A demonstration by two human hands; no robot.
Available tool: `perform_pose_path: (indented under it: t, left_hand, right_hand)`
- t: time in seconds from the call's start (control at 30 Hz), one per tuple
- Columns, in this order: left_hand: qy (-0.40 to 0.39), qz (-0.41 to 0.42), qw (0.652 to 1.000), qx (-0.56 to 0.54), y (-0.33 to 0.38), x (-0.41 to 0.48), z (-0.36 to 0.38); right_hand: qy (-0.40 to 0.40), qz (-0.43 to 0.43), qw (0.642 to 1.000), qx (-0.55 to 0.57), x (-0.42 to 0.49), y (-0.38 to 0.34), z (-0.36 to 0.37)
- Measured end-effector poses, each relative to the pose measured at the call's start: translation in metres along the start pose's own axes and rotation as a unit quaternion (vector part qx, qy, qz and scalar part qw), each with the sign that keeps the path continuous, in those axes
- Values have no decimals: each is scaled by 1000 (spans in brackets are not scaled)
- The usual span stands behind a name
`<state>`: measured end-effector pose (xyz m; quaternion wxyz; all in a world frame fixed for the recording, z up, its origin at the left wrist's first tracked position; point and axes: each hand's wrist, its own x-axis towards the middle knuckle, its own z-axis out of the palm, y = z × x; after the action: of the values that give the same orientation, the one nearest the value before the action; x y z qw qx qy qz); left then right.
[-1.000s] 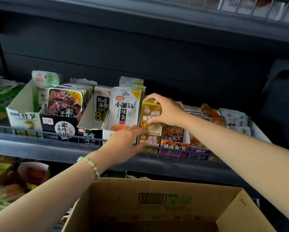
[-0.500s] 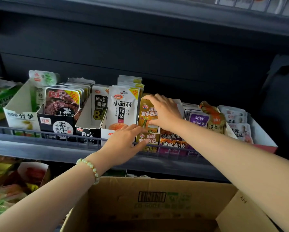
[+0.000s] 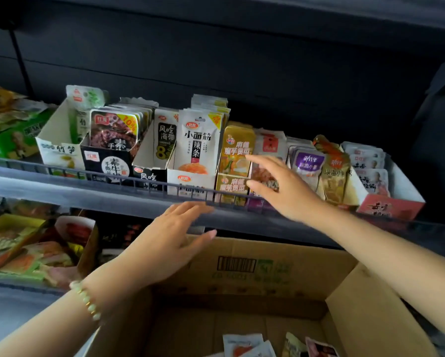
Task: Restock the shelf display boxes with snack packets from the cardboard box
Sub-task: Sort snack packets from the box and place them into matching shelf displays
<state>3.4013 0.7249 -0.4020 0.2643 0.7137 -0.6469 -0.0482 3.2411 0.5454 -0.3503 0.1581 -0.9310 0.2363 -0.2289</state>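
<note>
A row of display boxes stands on the dark shelf behind a wire rail (image 3: pixel 138 182). In its middle a yellow packet (image 3: pixel 238 148) stands upright in the yellow display box (image 3: pixel 230 188). My right hand (image 3: pixel 280 186) hovers just in front of that box with fingers spread, holding nothing. My left hand (image 3: pixel 175 238), with a bead bracelet on the wrist, is open below the rail, over the back wall of the brown cardboard box (image 3: pixel 262 266). A few loose snack packets (image 3: pixel 247 343) lie on the cardboard box's floor.
Left of the yellow box stand a white box of white packets (image 3: pixel 199 148), a black box of dark packets (image 3: pixel 113 135) and a white bamboo-shoot box (image 3: pixel 59 148). Purple and gold packets (image 3: pixel 309 161) and a red box (image 3: pixel 389 204) sit to the right. A lower shelf holds more snacks (image 3: pixel 30 251).
My right hand has let go of the yellow packet and drawn back from the yellow box. My left hand has dropped from the box front to below the rail. The view has tilted down.
</note>
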Motion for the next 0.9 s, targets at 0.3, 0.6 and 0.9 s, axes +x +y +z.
perform_pose_path:
  t: [0.3,0.6,0.9]
  left_hand:
    - [-130,-37,991,-14,-13,-125,27]
    - [-86,-57,993,66,5,-143,37]
    - [-89,-65,991,72,2,-141,39]
  right_hand:
    - [-321,146,928,117,-157,40,130]
    - [-444,228,864,70,-216,89,181]
    - [-464,267,842,74,-172,102,212]
